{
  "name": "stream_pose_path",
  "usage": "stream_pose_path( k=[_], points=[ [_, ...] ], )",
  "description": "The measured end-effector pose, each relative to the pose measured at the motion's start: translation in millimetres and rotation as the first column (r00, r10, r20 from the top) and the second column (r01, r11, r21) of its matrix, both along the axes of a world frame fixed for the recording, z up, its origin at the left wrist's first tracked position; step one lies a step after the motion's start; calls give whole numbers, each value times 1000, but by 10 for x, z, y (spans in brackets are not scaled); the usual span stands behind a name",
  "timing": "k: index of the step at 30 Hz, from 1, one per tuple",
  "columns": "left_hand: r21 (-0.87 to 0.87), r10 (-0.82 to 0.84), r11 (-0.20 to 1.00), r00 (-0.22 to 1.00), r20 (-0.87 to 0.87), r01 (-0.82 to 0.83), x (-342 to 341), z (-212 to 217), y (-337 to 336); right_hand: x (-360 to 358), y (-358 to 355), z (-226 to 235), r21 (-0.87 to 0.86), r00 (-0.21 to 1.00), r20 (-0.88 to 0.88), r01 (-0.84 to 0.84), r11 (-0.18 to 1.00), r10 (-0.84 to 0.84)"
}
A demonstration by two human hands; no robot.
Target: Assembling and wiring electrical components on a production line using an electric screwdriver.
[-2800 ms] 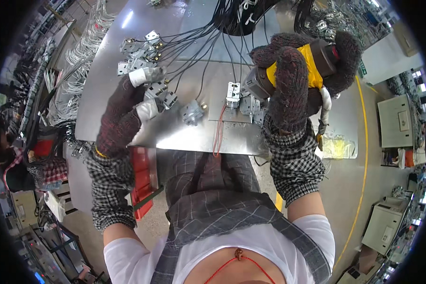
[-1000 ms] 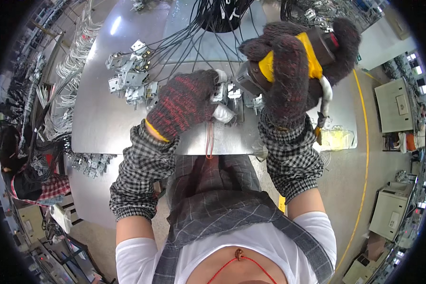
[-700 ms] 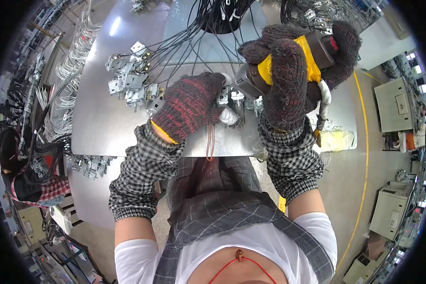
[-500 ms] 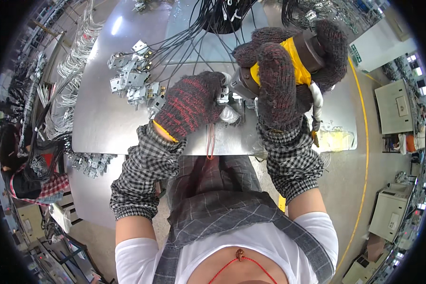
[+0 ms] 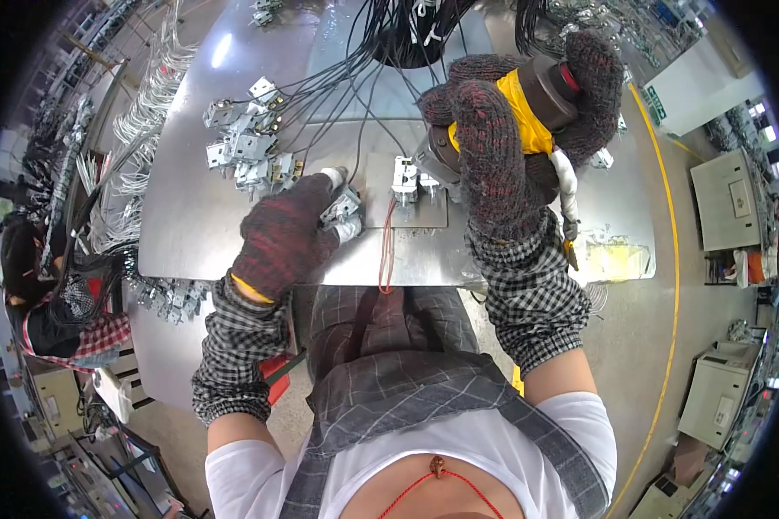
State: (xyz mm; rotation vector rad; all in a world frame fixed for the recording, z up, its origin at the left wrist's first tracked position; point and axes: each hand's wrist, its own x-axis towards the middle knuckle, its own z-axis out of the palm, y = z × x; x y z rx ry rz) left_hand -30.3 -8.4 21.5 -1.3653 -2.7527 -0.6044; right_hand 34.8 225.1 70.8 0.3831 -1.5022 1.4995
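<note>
Power screwdriver [image 5: 528, 112], yellow and dark, is gripped in the right hand [image 5: 502, 156], gloved fingers wrapped fully round its body; its tip is lowered toward the small white connector block [image 5: 404, 177] standing on the grey plate [image 5: 407, 208] of the metal bench [image 5: 190, 225]. Against the view half a second ago, the tool is seen nearer the block, tilted down rather than held high. A small metal part [image 5: 342, 208] at the plate's left edge is pinched under the left hand [image 5: 286, 233], fingers pressed together on it; that hand was moved there from the pile of wired parts [image 5: 247, 147] at far left about three seconds ago. Judged from this: part placed and steadied, driving about to begin. Black wires [image 5: 355, 78] fan out above; a red wire [image 5: 387, 251] hangs off the bench edge
</note>
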Motion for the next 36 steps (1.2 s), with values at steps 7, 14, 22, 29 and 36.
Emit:
stream_pose_path(
  k=[7, 14, 22, 29, 36],
  points=[
    [529, -620, 391, 210, 756, -753, 358, 49, 130, -67, -117, 3, -49, 997, -70, -21, 999, 18],
    [661, -138, 326, 658, 740, -676, 474, -343, 467, -74, -230, 85, -111, 987, -99, -136, 984, 126],
    [152, -166, 970, 974, -151, 189, 130, 17, 114, -34, -225, 70, -206, 978, -146, -175, 963, 147],
    [404, -78, 915, 979, 188, -5, 48, 102, 357, -192, 12, 117, 44, 971, -233, 58, 997, -46],
    [472, -197, 882, 903, 383, -8, -228, -101, 437, -199, 4, 251, -118, 974, -225, 10, 993, -36]
  ],
)
